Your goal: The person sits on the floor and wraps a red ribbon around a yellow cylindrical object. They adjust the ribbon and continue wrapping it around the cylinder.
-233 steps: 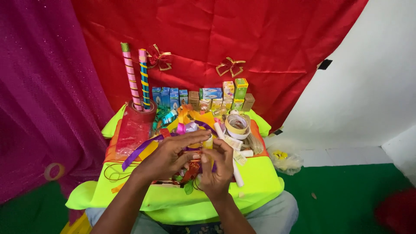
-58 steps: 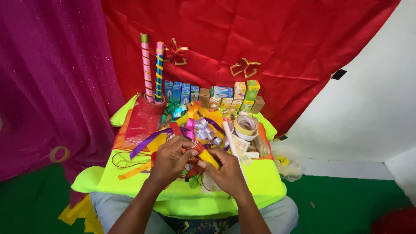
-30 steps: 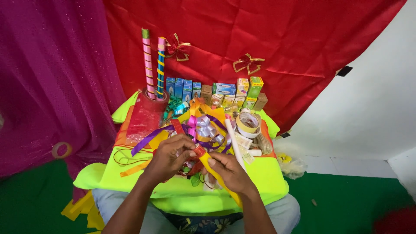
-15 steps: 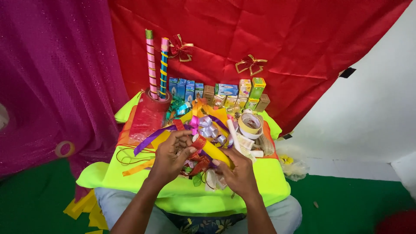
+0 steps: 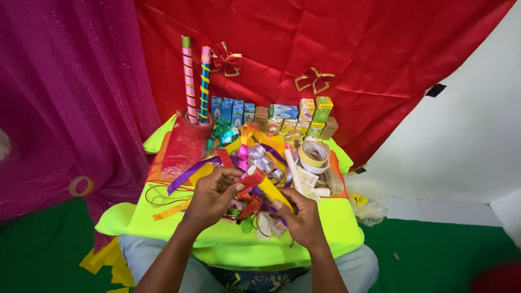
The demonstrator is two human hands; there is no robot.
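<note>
My left hand (image 5: 210, 196) and my right hand (image 5: 302, 218) meet over a lap board covered in neon yellow cloth (image 5: 336, 239). Between them lies a small yellow tube (image 5: 273, 189) with shiny red ribbon (image 5: 251, 179) at its upper end. My right hand grips the tube's lower end; my left hand pinches the red ribbon by the tube's top. Under the hands sits a heap of ribbon scraps (image 5: 251, 209) in red, purple and silver.
Two striped wrapped rolls (image 5: 195, 81) stand at the back left. A row of small boxes (image 5: 271, 115) lines the back edge. A tape roll (image 5: 313, 155), a white stick (image 5: 292, 169) and red cellophane (image 5: 184, 149) lie nearby. Red and magenta drapes hang behind.
The hands have stayed over the ribbon heap. The yellow tube has turned between them and the red ribbon now sits at its upper end. The view has shifted slightly.
</note>
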